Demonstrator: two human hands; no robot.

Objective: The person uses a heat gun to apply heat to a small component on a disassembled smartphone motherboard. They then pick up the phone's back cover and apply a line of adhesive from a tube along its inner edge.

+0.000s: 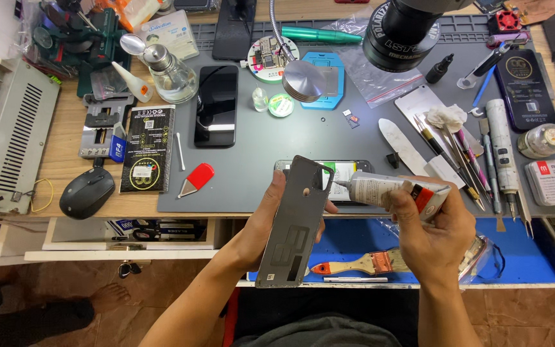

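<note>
My left hand [266,222] holds a grey phone back cover [294,222] upright and tilted, inner side facing me. My right hand [431,228] grips a white glue tube [390,191] with a red and black label, its thin nozzle touching the cover's right edge. Just behind the cover, an opened phone [348,175] lies on the grey work mat [277,160].
A black phone [216,106], glass bottle [169,74], red pry tool [197,179], tweezers and screwdrivers [457,154] lie on the mat. A microscope head [399,29] hangs above. A mouse [87,191] sits left; a paintbrush [358,264] rests on the blue tray below.
</note>
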